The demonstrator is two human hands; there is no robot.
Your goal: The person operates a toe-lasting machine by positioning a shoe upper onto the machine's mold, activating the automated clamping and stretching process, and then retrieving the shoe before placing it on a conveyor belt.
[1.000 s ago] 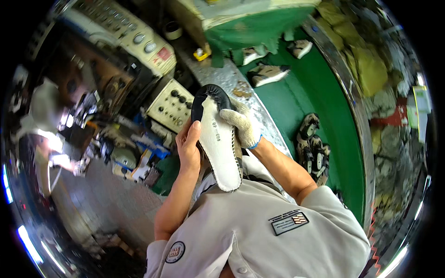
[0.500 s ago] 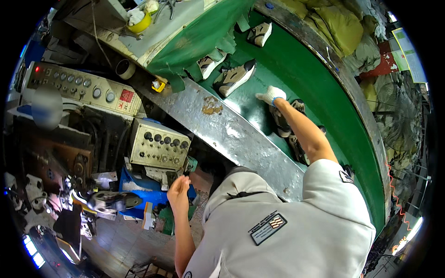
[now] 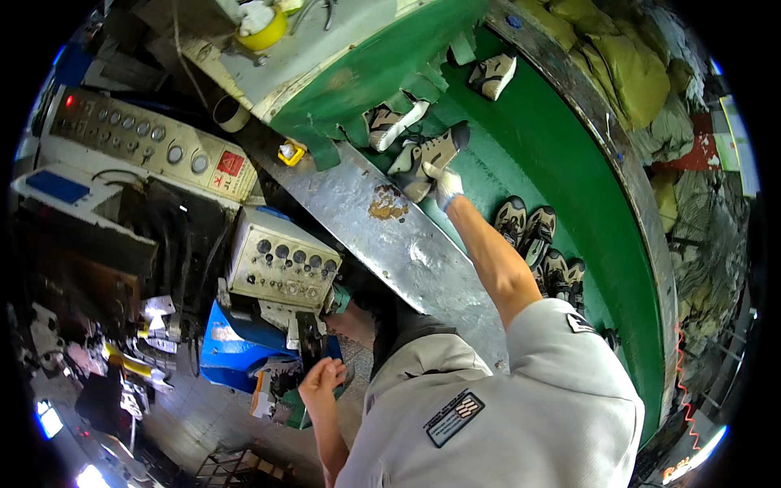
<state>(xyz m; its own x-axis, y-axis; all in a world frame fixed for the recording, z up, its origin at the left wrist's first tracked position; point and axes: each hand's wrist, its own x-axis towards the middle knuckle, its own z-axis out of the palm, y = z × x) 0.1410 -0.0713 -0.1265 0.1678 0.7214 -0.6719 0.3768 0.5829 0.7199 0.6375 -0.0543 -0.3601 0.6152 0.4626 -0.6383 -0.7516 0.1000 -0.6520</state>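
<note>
My right hand (image 3: 445,185), in a white glove, is closed on the near side of a beige sneaker (image 3: 439,152) with a dark toe, lying on the green conveyor belt (image 3: 488,134). A grey heel part (image 3: 412,185) juts out beside my fingers; whether it belongs to the same shoe I cannot tell. Just beyond it, another sneaker (image 3: 386,128) pokes out from under a torn green flap. Farther up the belt lies a beige sneaker (image 3: 493,76). My bare left hand (image 3: 322,382) hangs low, fingers curled together; what they hold, if anything, is hidden.
Several dark-and-tan sneakers (image 3: 537,232) stand right of my forearm. A worn metal ledge (image 3: 407,236) borders the belt in front of me. To the left are a control box (image 3: 281,260), a long control panel (image 3: 146,138) and a blue bin (image 3: 232,350). Greenish sacks (image 3: 630,73) lie beyond the belt.
My right hand has moved left, away from the dark-and-tan sneakers, and closed on the beige one. The view has shifted. My left hand appears lower, still curled.
</note>
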